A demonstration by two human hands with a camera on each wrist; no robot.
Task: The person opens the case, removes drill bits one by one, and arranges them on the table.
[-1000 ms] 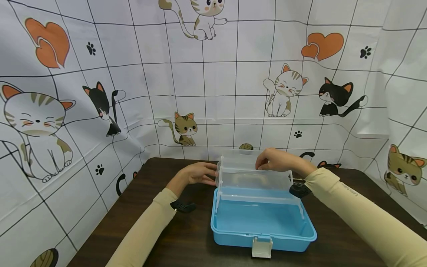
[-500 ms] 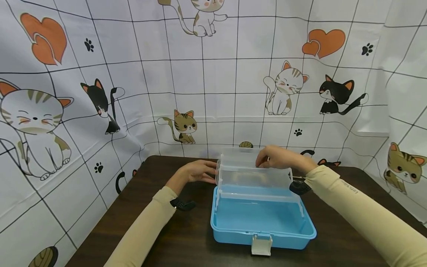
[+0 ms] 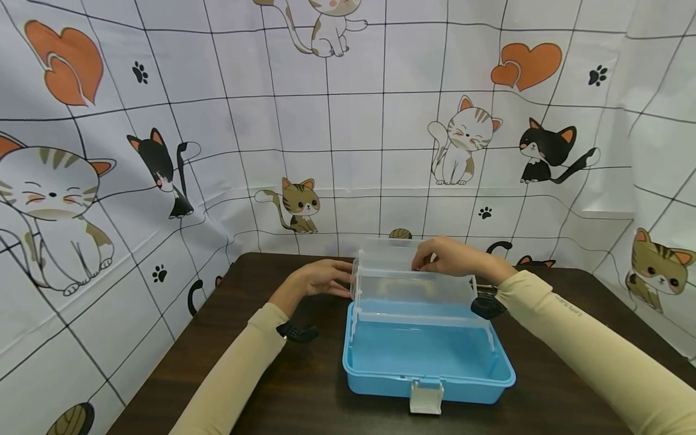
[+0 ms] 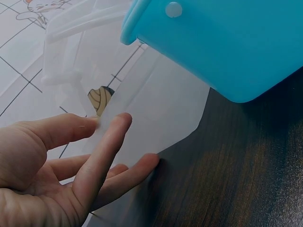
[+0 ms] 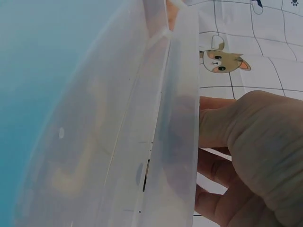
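A light blue plastic storage box (image 3: 429, 386) stands with its clear fold-out trays (image 3: 413, 289) raised at the back and its white latch (image 3: 426, 399) hanging down in front. My left hand (image 3: 322, 279) is at the left end of the trays, fingers extended. In the left wrist view, the thumb (image 4: 71, 130) lies against the clear plastic and the other fingers are spread loosely. My right hand (image 3: 454, 258) reaches over the upper tray with bent fingers. The right wrist view shows its fingers passing behind the clear tray wall (image 5: 177, 142), so whether they pinch anything is hidden.
The box stands on a dark wooden table (image 3: 261, 386). A white cloth (image 3: 304, 127) printed with cats, hearts and grid lines hangs behind and at both sides. Black wrist bands (image 3: 298, 332) are worn on both arms.
My right hand has shifted very slightly to the left along the upper tray. The left hand and the box keep their places; the head view tilts down slightly.
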